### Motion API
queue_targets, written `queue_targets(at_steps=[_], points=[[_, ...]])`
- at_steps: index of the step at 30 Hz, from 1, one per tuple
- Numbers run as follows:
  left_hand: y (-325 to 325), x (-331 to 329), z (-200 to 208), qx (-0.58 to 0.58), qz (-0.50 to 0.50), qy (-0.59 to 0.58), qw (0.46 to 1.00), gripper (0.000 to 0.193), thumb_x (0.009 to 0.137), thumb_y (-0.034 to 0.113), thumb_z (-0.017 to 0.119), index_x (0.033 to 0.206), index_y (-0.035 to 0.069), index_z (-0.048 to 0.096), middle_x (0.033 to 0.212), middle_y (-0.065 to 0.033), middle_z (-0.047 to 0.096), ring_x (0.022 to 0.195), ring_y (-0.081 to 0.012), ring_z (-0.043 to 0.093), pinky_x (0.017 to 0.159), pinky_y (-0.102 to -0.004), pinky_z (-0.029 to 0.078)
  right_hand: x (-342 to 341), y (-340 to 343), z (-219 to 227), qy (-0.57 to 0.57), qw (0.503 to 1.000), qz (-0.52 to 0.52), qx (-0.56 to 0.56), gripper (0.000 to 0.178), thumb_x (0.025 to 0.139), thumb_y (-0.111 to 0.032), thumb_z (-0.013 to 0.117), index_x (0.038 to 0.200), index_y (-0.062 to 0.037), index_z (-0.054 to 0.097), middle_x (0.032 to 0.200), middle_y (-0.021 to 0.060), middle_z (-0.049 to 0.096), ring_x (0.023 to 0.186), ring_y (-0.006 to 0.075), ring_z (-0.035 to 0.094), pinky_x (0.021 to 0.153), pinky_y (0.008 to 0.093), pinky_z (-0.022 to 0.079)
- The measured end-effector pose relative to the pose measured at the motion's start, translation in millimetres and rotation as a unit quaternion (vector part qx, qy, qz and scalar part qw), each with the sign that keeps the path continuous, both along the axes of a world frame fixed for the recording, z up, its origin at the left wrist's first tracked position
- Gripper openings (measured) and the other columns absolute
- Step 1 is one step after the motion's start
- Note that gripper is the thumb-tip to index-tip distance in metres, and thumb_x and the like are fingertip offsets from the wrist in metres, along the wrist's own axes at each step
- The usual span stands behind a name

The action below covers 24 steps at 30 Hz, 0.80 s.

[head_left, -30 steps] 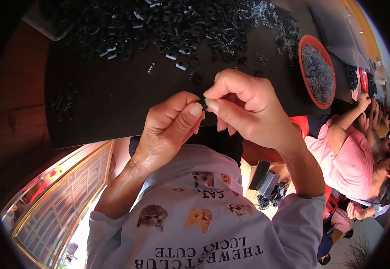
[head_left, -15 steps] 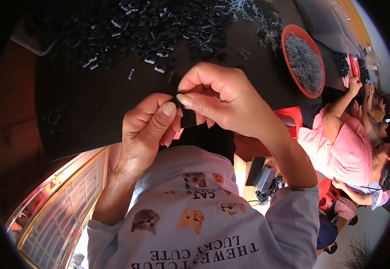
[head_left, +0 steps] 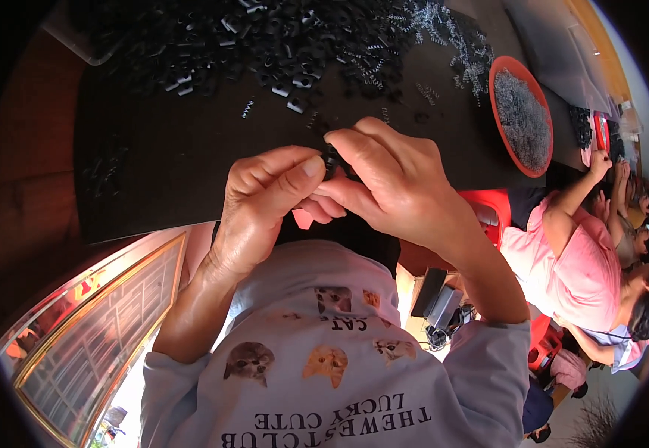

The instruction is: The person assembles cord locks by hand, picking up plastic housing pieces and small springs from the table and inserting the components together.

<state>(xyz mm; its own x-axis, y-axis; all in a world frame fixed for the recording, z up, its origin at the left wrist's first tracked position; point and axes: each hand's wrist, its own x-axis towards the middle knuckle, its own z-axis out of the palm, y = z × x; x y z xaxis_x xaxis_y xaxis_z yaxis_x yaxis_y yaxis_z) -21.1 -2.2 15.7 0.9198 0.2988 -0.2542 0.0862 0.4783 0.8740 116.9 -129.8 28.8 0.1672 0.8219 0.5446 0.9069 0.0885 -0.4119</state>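
Note:
Over the front edge of the dark table (head_left: 167,179), my two hands meet at a small dark part (head_left: 330,161), mostly hidden by fingers. My left hand (head_left: 270,196) pinches it between thumb and fingers. From the other side, my right hand (head_left: 395,183) has its index finger and thumb closed about the same piece. A loose metal spring (head_left: 248,108) lies on the tabletop beyond my left hand. Farther back spreads a large heap of small black plastic parts (head_left: 257,52). Whether a spring is inside the held part cannot be made out.
An orange-red bowl (head_left: 495,104) full of metal springs (head_left: 522,119) stands at the right. More springs (head_left: 462,52) lie scattered beside it. Several small dark pieces (head_left: 104,172) lie at the left. A person in pink (head_left: 567,257) sits to the right, near a red chair (head_left: 488,209).
The view has shifted slightly, so the table things appear farther right. My right index finger has lifted and spread from the thumb, showing more of the dark part between my hands.

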Motion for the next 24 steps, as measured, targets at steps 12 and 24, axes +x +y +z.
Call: queue_targets(at_steps=[12, 24], points=[[-6.6, 0.4, -4.8, 0.008, 0.021, -0.021, 1.0, 0.031, 0.101, 0.023, 0.044, 0.099, -0.001, 0.062, 0.082, -0.0055, 0.064, 0.063, -0.0089, 0.06, 0.054, -0.0195, 0.045, 19.2, -0.6, 11.5, -0.032, 0.999, 0.022, 0.001, 0.039, 0.067, -0.009, 0.08, 0.099, 0.0008, 0.059, 0.074, 0.0087, 0.054, 0.05, 0.0208, 0.054, 0.042, 0.0303, 0.043], [-9.2, 4.7, -4.5, 0.046, -0.034, -0.031, 0.998, 0.027, 0.1, 0.022, 0.05, 0.094, 0.0, 0.064, 0.077, -0.0003, 0.062, 0.062, -0.0048, 0.056, 0.054, -0.0186, 0.044, 213.3, 66.1, 107.7, -0.101, 0.947, -0.303, 0.035, 0.03, 0.093, -0.026, 0.061, 0.088, 0.0026, 0.06, 0.066, 0.0037, 0.055, 0.061, 0.0108, 0.05, 0.055, 0.025, 0.041]])
